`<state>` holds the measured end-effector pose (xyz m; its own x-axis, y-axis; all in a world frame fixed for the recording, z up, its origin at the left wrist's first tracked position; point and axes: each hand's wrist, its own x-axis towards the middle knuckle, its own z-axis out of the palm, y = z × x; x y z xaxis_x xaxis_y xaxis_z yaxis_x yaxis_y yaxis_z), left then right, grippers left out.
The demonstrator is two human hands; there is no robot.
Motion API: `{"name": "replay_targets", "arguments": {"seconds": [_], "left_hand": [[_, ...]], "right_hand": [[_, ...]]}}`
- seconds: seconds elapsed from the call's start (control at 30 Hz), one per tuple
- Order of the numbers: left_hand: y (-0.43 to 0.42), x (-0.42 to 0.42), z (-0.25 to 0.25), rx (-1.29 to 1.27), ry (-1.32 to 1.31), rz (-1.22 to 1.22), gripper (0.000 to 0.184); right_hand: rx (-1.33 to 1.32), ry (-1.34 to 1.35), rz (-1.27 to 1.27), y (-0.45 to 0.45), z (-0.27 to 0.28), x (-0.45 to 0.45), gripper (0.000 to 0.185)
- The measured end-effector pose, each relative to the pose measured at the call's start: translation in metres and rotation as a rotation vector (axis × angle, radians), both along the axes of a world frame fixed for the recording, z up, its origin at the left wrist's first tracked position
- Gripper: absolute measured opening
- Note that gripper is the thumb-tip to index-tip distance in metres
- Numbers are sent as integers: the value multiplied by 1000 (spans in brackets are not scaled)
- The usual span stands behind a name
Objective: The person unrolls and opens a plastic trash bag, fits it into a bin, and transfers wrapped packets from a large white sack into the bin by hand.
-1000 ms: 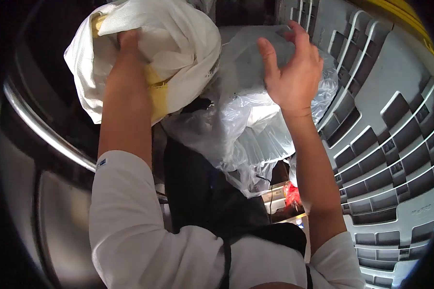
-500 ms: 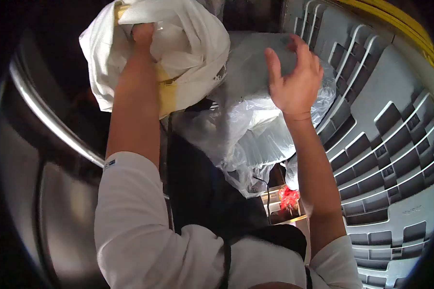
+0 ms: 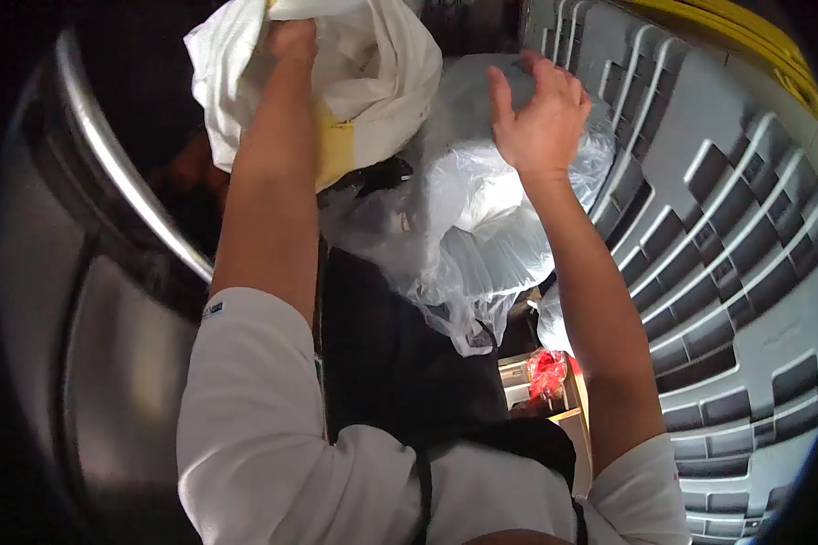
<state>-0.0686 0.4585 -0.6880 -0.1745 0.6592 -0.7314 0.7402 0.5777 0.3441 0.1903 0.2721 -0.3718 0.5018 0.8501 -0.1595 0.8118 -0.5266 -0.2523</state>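
Note:
A white woven sack with a yellow patch stands at the upper left, its mouth open. My left hand reaches inside that mouth; its fingers are hidden, so what they hold, if anything, does not show. To the right, my right hand is over a clear plastic bag, thumb and fingers spread, nothing between them. Something whitish shows through the plastic.
A grey plastic crate wall with slots curves along the right. Yellow tubing runs at the top right. A curved metal rim lies on the left. Lower down, a red wrapped item sits near a small box.
The sack and my left hand have shifted right and up in view. My right hand stays spread over the plastic, slightly further left than half a second ago.

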Motion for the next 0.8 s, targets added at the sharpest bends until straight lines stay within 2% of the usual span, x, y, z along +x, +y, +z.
{"name": "replay_targets", "arguments": {"seconds": [0.03, 0.13, 0.2, 0.23, 0.27, 0.3, 0.4, 0.47, 0.6, 0.63, 0.73, 0.8], "left_hand": [[3, -1, 11, -34, 7, -76, 63], [-21, 7, 70, 5, -330, 490, 53], [-54, 13, 147, -19, -497, 783, 49], [-65, 20, 194, -107, -549, 1030, 48], [-86, 17, 214, -109, -786, 1117, 48], [-103, 14, 238, -128, -847, 1182, 47], [-143, 31, 329, -37, -885, 1125, 48], [-165, 44, 381, 69, -927, 991, 48], [-206, 43, 442, 298, -982, 725, 51], [-211, 38, 460, 289, -1009, 705, 49], [-233, 14, 510, 217, -1007, 516, 49], [-258, -8, 527, 126, -996, 352, 49]], "right_hand": [[-11, 9, -6, 0, 1, 0, 47], [-28, 9, -12, -2, 1, 1, 48], [-32, 31, -20, -1, 4, 0, 49], [-37, 38, -22, 0, 5, 0, 49], [-46, 45, -24, 0, 7, 0, 49], [-56, 50, -28, -1, 8, 0, 50], [-73, 13, -22, -3, 3, 0, 51], [-97, 12, -21, -4, 6, -1, 51], [-200, 61, -45, -3, 5, 3, 57], [-169, 63, -17, -3, 9, 2, 58], [-219, 104, -19, 1, 30, -1, 40], [-175, 108, -9, -4, 6, 7, 50]]}}
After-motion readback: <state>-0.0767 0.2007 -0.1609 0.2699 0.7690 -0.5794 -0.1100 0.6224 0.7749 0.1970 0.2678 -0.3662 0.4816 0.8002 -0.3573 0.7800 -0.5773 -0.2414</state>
